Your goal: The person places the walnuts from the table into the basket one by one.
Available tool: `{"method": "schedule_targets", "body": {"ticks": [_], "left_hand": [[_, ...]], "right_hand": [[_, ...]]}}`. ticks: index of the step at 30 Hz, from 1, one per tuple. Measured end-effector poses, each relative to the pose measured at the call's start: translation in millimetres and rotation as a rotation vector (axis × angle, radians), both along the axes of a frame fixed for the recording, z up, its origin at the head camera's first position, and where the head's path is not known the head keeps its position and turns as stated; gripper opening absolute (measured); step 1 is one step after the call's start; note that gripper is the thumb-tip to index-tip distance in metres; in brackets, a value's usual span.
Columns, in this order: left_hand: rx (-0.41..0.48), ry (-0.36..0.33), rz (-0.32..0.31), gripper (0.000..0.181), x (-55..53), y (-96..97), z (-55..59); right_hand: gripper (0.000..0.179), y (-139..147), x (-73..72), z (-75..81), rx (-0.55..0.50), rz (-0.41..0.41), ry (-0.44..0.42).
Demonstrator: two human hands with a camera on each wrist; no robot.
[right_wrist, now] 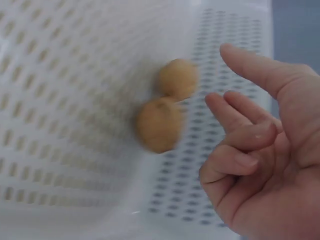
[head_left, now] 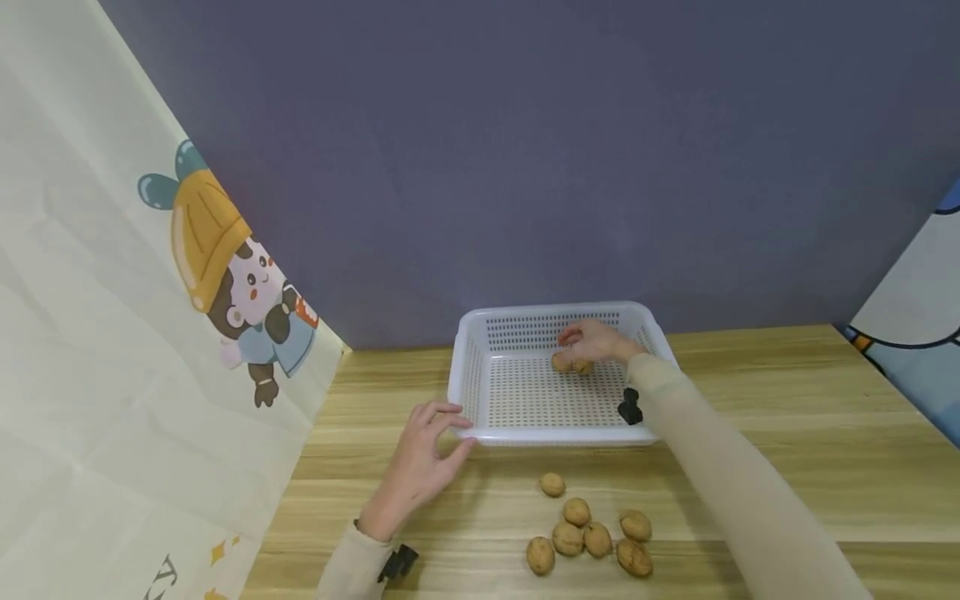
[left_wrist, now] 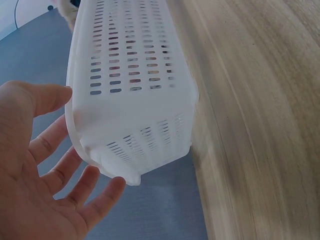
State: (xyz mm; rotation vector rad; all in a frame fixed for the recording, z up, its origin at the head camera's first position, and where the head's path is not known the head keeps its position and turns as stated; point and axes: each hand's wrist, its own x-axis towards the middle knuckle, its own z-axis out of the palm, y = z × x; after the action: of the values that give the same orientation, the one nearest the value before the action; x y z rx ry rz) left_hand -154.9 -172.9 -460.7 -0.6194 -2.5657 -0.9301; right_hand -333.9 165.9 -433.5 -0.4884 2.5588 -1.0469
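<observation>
Just below and right of the centre of the head view, a white perforated plastic basket (head_left: pixel 562 436) stands on the wood-grain table (head_left: pixel 375 392). Two walnuts (right_wrist: pixel 160 125) lie side by side inside it, right of its middle in the head view. The right hand (head_left: pixel 596 340) is over them within the basket; its grip is empty, thumb apart from loosely bent fingers, just beside the walnuts in the right wrist view. The left hand (head_left: pixel 420 467), at the basket's lower-left corner, has a wide grip, fingers spread and thumb tip at the rim. Seven more walnuts (head_left: pixel 567 538) lie loosely grouped at the lower centre. A cartoon figure (head_left: pixel 262 283) decorates the pale sheet (head_left: pixel 75 333) at left.
</observation>
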Motion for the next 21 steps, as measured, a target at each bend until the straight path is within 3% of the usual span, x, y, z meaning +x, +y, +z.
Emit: {"method": "schedule_targets", "body": {"ticks": [6, 10, 15, 21], "left_hand": [[-0.007, 0.001, -0.001, 0.021, 0.2, -1.0, 1.0], [0.003, -0.004, 0.009, 0.022, -0.6, -3.5, 1.6], [0.003, -0.007, 0.003, 0.022, -1.6, -3.5, 0.1], [0.003, -0.011, 0.003, 0.022, -1.2, -1.3, -1.1]], "right_hand": [[0.055, -9.5, 20.8, 38.5, -0.116, -0.003, 0.022], [0.049, -16.5, 44.4, 53.7, -0.136, 0.031, 0.122], [0.034, -18.3, 80.4, 58.8, -0.171, 0.016, 0.254], [0.018, -16.8, 131.7, 53.1, -0.273, 0.032, 0.330]]}}
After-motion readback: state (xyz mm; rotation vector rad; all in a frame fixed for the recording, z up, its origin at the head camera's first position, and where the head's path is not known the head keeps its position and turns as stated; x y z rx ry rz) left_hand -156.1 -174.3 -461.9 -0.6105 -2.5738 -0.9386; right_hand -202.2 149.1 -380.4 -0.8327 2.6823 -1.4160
